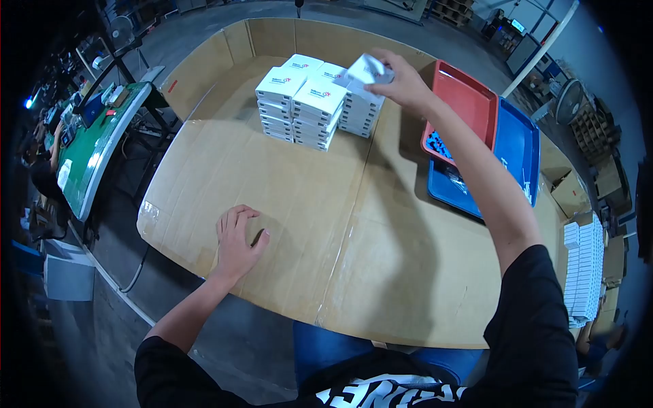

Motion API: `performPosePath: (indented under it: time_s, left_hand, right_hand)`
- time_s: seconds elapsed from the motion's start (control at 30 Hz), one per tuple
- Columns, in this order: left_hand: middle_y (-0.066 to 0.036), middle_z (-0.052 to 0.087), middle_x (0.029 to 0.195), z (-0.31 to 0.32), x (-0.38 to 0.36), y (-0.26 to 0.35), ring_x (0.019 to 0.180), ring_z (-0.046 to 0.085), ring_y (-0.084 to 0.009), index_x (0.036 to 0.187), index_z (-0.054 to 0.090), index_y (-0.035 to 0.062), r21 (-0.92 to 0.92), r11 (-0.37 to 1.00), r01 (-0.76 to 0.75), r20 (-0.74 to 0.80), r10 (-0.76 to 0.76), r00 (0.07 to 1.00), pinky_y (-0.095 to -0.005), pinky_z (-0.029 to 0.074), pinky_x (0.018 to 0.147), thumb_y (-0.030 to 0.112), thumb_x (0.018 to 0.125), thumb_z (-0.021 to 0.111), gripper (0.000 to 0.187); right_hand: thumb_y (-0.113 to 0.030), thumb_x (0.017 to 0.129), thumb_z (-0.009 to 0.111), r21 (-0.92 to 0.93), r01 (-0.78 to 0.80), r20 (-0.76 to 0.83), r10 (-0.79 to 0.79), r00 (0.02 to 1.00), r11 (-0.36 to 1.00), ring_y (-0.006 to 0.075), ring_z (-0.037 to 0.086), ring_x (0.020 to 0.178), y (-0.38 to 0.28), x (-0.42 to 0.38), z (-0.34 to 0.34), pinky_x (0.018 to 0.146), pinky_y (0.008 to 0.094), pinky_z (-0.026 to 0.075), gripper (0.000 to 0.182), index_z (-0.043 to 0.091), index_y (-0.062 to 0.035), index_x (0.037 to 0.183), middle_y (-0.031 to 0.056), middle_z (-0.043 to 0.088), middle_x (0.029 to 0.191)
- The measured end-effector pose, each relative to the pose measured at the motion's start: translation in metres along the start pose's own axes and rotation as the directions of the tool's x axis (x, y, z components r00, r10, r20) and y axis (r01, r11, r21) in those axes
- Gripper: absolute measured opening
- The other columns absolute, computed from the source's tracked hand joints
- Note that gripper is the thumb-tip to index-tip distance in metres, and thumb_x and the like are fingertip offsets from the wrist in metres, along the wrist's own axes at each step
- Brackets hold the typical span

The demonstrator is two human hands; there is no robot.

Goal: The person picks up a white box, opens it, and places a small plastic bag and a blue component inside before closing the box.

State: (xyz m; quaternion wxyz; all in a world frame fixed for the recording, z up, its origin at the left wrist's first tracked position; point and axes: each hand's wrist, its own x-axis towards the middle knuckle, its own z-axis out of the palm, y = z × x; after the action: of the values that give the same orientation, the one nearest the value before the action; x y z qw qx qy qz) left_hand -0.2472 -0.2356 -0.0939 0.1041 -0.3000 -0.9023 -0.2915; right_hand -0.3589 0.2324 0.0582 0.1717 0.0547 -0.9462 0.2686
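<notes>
Several stacks of small white boxes with a red logo stand together on the cardboard-covered table. My right hand reaches over the back right stack, its fingers closed round one white box. This box is tilted and overlaps the top of that stack in the view. Near the table's front left, my left hand rests over the cardboard with thumb and fingers apart and nothing in it. The boxes stand well beyond the left hand.
On the right, a red tray holding small blue and black parts sits over a blue tray with small bagged items. Cardboard walls edge the table's back. Many white boxes are stacked at far right. Another person sits by a green bench.
</notes>
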Motion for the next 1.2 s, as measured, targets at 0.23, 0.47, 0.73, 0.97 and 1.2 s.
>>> performPosePath:
  time_s: [0.23,0.47,0.73,0.97,1.2]
  left_hand:
    - [-0.011,0.058,0.121,0.001,-0.002,0.003,0.121,0.052,-0.0313,0.114,0.061,0.0079,0.02,1.0,-0.023,-0.056,0.024,0.998,-0.0476,0.034,0.107,0.021,0.081,0.076,0.039]
    - [-0.009,0.061,0.114,0.006,-0.008,0.006,0.116,0.055,-0.0297,0.113,0.061,0.0072,0.103,0.99,-0.096,-0.125,0.108,0.986,-0.048,0.033,0.108,0.021,0.081,0.076,0.037]
    - [-0.01,0.061,0.116,0.003,-0.013,0.029,0.118,0.054,-0.0301,0.114,0.062,0.0074,0.249,0.942,-0.225,-0.16,0.269,0.95,-0.0478,0.033,0.108,0.018,0.084,0.073,0.034]
    - [-0.012,0.064,0.115,0.043,-0.009,0.184,0.108,0.061,-0.0268,0.124,0.063,0.0058,-0.244,0.934,-0.26,-0.197,0.215,0.957,-0.0397,0.047,0.096,0.017,0.092,0.07,0.035]
    - [-0.012,0.067,0.124,0.027,-0.032,0.405,0.096,0.07,-0.0195,0.147,0.05,0.008,-0.714,0.513,0.476,0.626,0.166,0.762,-0.0325,0.055,0.087,0.051,0.108,0.048,0.058]
  right_hand:
    - [-0.026,0.071,0.089,0.185,0.059,-0.441,0.029,0.897,0.981,0.033,0.047,0.138,-0.078,-0.096,-0.009,0.11,0.0433,0.045,0.096,0.04,-0.0008,0.15,0.0183,0.044,0.138]
    - [0.004,0.081,0.081,0.813,0.209,-0.383,0.228,0.895,0.543,0.0295,0.054,0.134,-0.142,-0.237,-0.035,0.11,0.0425,0.05,0.106,0.018,-0.022,0.162,0.0116,0.039,0.148]
    - [-0.055,0.106,0.049,0.963,0.221,-0.271,0.523,0.808,0.157,0.038,0.062,0.126,-0.146,-0.385,-0.039,0.101,0.0472,0.055,0.068,0.021,-0.0208,0.157,0.0212,0.052,0.144]
    - [-0.044,0.103,0.059,0.832,0.299,-0.538,0.545,0.643,0.468,0.0304,0.063,0.121,-0.144,-0.456,-0.059,0.106,0.0428,0.05,0.077,0.019,-0.0106,0.159,0.0207,0.052,0.142]
    - [-0.036,0.076,0.074,0.408,0.187,-0.717,0.187,0.671,0.894,0.0315,0.051,0.137,-0.145,-0.488,-0.079,0.113,0.0432,0.042,0.098,0.03,-0.0033,0.157,0.0193,0.044,0.155]
